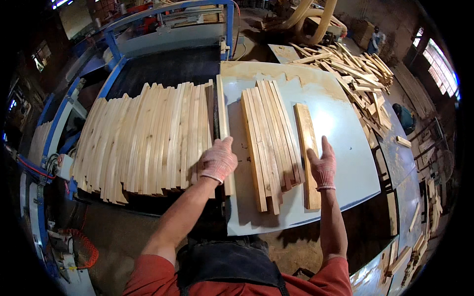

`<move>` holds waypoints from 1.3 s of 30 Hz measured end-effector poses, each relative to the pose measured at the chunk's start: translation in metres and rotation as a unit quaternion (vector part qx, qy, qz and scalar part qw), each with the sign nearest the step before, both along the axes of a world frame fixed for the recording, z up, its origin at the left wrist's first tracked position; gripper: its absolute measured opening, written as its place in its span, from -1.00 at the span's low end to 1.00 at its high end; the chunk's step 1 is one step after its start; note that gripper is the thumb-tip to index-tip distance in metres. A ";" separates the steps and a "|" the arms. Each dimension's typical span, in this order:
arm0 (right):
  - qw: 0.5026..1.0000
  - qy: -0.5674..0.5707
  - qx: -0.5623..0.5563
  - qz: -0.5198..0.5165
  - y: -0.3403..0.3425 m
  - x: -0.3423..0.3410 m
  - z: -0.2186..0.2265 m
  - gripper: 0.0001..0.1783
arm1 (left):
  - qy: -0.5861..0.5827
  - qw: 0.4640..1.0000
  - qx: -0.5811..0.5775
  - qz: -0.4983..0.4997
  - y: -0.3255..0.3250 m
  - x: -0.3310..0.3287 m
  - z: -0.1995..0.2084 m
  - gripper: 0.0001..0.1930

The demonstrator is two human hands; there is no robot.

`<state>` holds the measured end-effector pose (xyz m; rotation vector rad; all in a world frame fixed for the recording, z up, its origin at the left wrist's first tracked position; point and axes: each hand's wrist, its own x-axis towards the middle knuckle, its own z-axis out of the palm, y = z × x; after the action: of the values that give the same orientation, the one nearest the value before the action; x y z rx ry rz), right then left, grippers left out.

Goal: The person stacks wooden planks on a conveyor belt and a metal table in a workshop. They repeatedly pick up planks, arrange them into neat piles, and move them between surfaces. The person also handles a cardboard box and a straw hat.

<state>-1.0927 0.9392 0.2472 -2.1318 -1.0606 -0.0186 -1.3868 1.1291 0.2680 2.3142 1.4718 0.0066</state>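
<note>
My left hand (219, 160), in a pale pinkish work glove, is closed on a long narrow wooden strip (222, 111). The strip stands on its edge along the border between the dark machine bed and the pale table. To its left a wide row of wooden strips (143, 138) lies side by side. My right hand (323, 165), gloved too, is open beside a single wooden strip (304, 128), its thumb at that strip's right edge. Between my hands several strips (269, 143) lie together in a bundle on the table.
The pale table (345, 143) has a worn, brownish far edge. A blue metal frame (170, 9) spans the dark bed (168, 69). At the far right lies a jumbled heap of wood offcuts (353, 69). Another person (376, 39) is in the background. A red coiled hose (89, 249) hangs lower left.
</note>
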 end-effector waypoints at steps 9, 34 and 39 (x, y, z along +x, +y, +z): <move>0.844 0.462 -0.065 0.265 0.189 -0.153 -0.003 -0.20 | 0.172 0.981 -0.056 -0.070 0.015 -0.020 0.041 -0.44; 0.886 0.438 0.022 0.152 0.261 -0.223 -0.091 -0.21 | 0.139 0.837 0.202 0.488 0.193 -0.731 0.028 0.12; 0.880 0.456 0.010 0.133 0.263 -0.235 -0.073 -0.15 | 0.073 0.845 0.131 0.513 0.171 -0.715 0.072 0.04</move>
<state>-1.3275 1.2021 0.1742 -1.6182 -0.7310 1.0004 -2.1014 1.3002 0.3395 1.4127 2.7390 0.3485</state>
